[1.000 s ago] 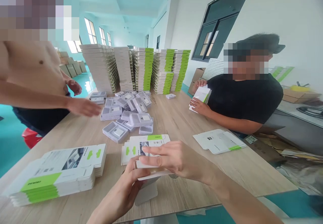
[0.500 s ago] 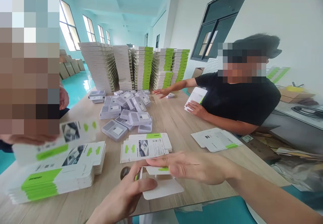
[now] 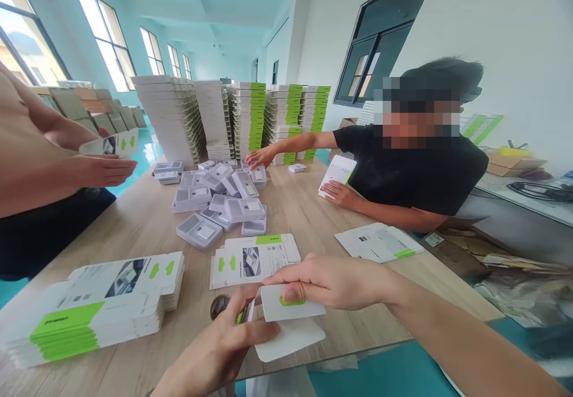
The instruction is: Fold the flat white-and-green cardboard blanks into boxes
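Observation:
A small white cardboard box (image 3: 290,343) is at the table's front edge, its end flaps standing apart. My left hand (image 3: 228,328) is closed around its left side, with the thumb along the opening. My right hand (image 3: 342,280) pinches the upper flap (image 3: 273,307), which has a green-edged hanger hole; the thumb lies on the flap and the fingers are behind it. Just beyond my hands lies a short stack of flattened printed cartons (image 3: 250,262). A dark round object (image 3: 219,307) sits beside my left fingers, partly hidden.
A tall pile of flattened cartons (image 3: 129,301) is at left. Clear plastic trays (image 3: 200,230) are heaped mid-table, before tall box stacks (image 3: 170,116). A co-worker (image 3: 416,170) at right reaches to the trays; another person (image 3: 54,152) at left holds a carton. More flat cartons (image 3: 380,243) lie at right.
My right hand has lifted the upper flap more upright, with the thumb now on it. The right co-worker's hand has moved left to the trays. The left person has drawn back with a carton.

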`<state>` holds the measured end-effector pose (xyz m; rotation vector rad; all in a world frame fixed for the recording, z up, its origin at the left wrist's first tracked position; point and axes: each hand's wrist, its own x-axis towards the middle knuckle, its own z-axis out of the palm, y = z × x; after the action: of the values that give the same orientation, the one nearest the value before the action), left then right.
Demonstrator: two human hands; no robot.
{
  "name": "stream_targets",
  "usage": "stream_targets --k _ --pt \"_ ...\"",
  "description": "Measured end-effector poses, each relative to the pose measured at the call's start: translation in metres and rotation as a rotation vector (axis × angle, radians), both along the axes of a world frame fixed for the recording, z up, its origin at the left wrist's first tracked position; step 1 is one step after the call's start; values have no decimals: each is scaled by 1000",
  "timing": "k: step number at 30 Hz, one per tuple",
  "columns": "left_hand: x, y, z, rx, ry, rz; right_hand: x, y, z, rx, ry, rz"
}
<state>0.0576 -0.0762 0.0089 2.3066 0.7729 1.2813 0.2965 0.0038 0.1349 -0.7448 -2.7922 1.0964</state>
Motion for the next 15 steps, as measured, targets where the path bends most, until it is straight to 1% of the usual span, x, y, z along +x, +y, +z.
stream_targets --k 1,3,4,7,9,11,12,13,15 --pt "0 1 -1 18 7 -23 -2 2 2 19 -45 0" --pt "0 1 -1 63 30 -68 -6 2 3 105 -110 -30" --pt "0 1 -1 82 35 -64 -8 1 1 161 -125 -56" --pt "-2 2 -2 129 58 11 -12 -8 -9 351 -138 -97" --pt "-2 2 -4 146 76 72 -13 -15 -19 523 -127 -79" --pt "-2 4 -10 134 83 118 -13 -19 -29 670 -93 -39" --pt "-1 5 -14 125 67 121 -13 -20 -34 721 -65 -20" --pt "1 5 -19 114 34 119 -12 -21 -38 761 -29 -11" --pt "4 7 -31 128 -101 140 -11 -21 -44 818 42 -13"
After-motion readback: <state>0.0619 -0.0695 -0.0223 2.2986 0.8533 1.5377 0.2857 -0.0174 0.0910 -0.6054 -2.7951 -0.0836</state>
